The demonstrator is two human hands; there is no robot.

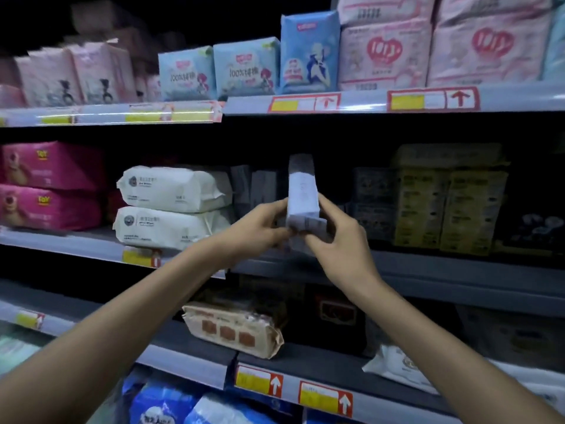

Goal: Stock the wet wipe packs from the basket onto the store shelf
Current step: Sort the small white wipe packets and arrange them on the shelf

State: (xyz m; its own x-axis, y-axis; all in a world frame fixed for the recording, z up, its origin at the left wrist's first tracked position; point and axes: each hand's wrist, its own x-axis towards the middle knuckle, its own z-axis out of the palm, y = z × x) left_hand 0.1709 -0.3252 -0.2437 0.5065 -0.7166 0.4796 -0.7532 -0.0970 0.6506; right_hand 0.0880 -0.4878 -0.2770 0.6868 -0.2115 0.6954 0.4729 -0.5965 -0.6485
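Observation:
A slim grey-and-white wet wipe pack (302,191) stands upright on its end in front of the middle shelf (428,264), held from both sides. My left hand (260,229) grips its lower left edge. My right hand (339,240) grips its lower right edge. Behind the pack, in the dark gap of the shelf, stand similar dark grey packs (260,188). The basket is out of view.
Two white wipe packs (174,206) lie stacked left of the gap, pink packs (50,185) farther left. Yellow-green boxes (449,203) stand to the right. The upper shelf (367,101) carries blue and pink packs. A brown pack (235,328) lies on the lower shelf.

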